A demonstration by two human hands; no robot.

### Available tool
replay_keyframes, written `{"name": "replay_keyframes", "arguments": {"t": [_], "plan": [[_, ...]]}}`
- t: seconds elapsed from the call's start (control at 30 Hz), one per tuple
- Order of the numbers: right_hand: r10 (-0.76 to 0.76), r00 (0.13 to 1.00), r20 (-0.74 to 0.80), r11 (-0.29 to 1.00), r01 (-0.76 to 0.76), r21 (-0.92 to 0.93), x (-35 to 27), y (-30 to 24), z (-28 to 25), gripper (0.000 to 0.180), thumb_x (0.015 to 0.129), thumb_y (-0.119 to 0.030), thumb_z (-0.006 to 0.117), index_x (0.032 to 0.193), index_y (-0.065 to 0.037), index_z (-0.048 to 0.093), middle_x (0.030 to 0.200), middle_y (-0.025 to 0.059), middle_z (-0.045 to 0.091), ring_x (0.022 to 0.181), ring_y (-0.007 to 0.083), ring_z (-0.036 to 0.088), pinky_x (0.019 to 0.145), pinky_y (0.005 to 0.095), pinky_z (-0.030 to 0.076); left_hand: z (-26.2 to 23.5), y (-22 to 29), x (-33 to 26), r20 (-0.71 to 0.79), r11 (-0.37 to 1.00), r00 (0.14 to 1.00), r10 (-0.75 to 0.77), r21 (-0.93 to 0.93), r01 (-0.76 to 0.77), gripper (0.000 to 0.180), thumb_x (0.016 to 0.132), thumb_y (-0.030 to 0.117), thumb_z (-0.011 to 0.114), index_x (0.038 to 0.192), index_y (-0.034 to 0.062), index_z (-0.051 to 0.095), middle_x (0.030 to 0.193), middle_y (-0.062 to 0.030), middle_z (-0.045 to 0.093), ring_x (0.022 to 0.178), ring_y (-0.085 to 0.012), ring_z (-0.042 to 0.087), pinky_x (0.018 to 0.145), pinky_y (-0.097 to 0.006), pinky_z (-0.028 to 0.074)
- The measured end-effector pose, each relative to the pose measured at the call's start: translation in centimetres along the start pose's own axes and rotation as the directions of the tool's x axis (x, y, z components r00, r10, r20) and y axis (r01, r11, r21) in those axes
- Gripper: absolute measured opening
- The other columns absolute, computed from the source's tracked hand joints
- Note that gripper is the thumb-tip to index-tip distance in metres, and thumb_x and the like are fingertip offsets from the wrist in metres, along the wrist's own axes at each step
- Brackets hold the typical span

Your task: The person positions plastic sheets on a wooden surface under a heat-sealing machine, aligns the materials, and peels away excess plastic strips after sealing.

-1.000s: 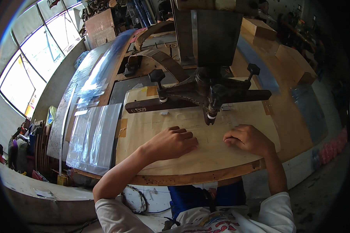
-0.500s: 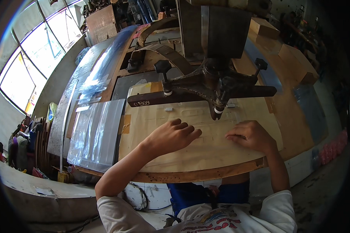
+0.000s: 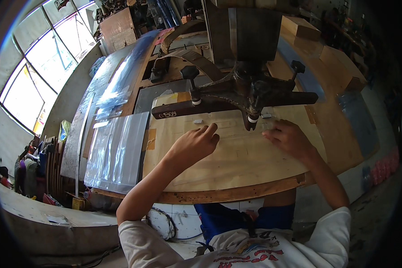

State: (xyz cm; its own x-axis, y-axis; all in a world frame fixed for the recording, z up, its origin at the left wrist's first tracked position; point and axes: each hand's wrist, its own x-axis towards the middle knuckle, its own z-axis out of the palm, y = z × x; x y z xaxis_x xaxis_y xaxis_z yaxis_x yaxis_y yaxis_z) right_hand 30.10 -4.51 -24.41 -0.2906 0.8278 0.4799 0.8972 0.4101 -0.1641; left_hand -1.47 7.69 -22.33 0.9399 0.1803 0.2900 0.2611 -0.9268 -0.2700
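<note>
Both my hands are over a pale yellow board (image 3: 236,174) on the worktable. My left hand (image 3: 195,144) is left of centre, fingers curled and drawn together near a small white block (image 3: 198,121). To the right, my right hand (image 3: 289,137) has its thumb and fingers bent into a pinch, close to a second small white block (image 3: 266,115). Whatever is in either grip, if anything, is too thin or hidden to make out. Faint rectangular lines mark the board between them. Just beyond stands the dark metal press head (image 3: 250,96) with its crossbar and black knobs.
Clear plastic sheets (image 3: 116,152) are stacked to the left, with a longer pile of clear film (image 3: 125,76) behind. Cardboard boxes (image 3: 341,67) and a blue sheet (image 3: 359,114) lie on the right. A wooden edge (image 3: 236,194) borders the table in front of me.
Both hands have moved farther away over the board, toward the press head. My left hand has also shifted slightly left. The whole view has tilted a little.
</note>
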Motion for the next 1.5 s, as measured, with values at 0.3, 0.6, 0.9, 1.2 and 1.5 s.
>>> {"name": "replay_keyframes", "arguments": {"t": [0.3, 0.6, 0.9, 1.2, 1.5], "plan": [[-0.417, 0.909, 0.009, 0.909, 0.417, -0.022, 2.3, 1.6, 1.3, 0.012, 0.085, -0.017, 0.076, 0.098, -0.015, 0.075, 0.087, 0.0038, 0.067, 0.079, 0.0218, 0.067, 0.071, 0.0357, 0.058, 0.1, 0.6, 0.0, 0.086, 0.982, 0.983, -0.162, -0.084, 0.169, 0.028, 0.08, 0.0, 0.067, 0.108, 0.0013, 0.067, 0.101, -0.0094, 0.058, 0.089, -0.0245, 0.07, 0.073, -0.033, 0.062], [-0.442, 0.895, -0.06, 0.896, 0.444, 0.018, 2.4, 1.6, 2.4, 0.03, 0.077, -0.013, 0.081, 0.107, -0.015, 0.076, 0.091, 0.003, 0.069, 0.084, 0.0183, 0.07, 0.072, 0.0329, 0.061, 1.4, -0.2, 0.0, -0.139, 0.99, 0.987, -0.078, -0.125, 0.061, 0.018, 0.082, 0.005, 0.068, 0.098, 0.0065, 0.062, 0.095, -0.0068, 0.062, 0.091, -0.0209, 0.069, 0.071, -0.033, 0.061], [-0.417, 0.908, -0.049, 0.902, 0.42, 0.098, 2.3, 1.8, 1.8, 0.014, 0.084, -0.014, 0.077, 0.097, -0.013, 0.072, 0.094, 0.003, 0.069, 0.086, 0.0219, 0.071, 0.074, 0.0338, 0.061, -0.3, -0.1, 2.0, 0.193, 0.749, 0.912, -0.363, -0.522, 0.409, 0.017, 0.091, 0.002, 0.066, 0.107, 0.0028, 0.066, 0.101, -0.0132, 0.071, 0.093, -0.0353, 0.071, 0.079, -0.042, 0.059], [-0.478, 0.874, -0.093, 0.878, 0.477, -0.032, 1.7, 2.6, 2.3, 0.021, 0.079, -0.013, 0.077, 0.099, -0.014, 0.073, 0.097, 0.0016, 0.072, 0.087, 0.0205, 0.072, 0.075, 0.0333, 0.062, -0.8, 0.0, 2.1, 0.211, 0.969, 0.968, -0.136, -0.175, 0.174, 0.017, 0.083, 0.003, 0.072, 0.1, 0.0028, 0.07, 0.11, -0.0142, 0.071, 0.099, -0.0276, 0.073, 0.077, -0.035, 0.062], [-0.471, 0.878, -0.083, 0.882, 0.464, -0.084, 2.0, 2.4, 2.1, 0.016, 0.082, -0.015, 0.077, 0.098, -0.013, 0.074, 0.098, 0.0007, 0.073, 0.088, 0.0196, 0.072, 0.075, 0.0312, 0.062, 1.7, -2.0, 0.7, -0.31, 0.978, 0.929, 0.205, 0.09, -0.186, 0.02, 0.078, 0.005, 0.074, 0.097, -0.0006, 0.071, 0.109, -0.0117, 0.067, 0.106, -0.0254, 0.071, 0.085, -0.029, 0.064]]}}
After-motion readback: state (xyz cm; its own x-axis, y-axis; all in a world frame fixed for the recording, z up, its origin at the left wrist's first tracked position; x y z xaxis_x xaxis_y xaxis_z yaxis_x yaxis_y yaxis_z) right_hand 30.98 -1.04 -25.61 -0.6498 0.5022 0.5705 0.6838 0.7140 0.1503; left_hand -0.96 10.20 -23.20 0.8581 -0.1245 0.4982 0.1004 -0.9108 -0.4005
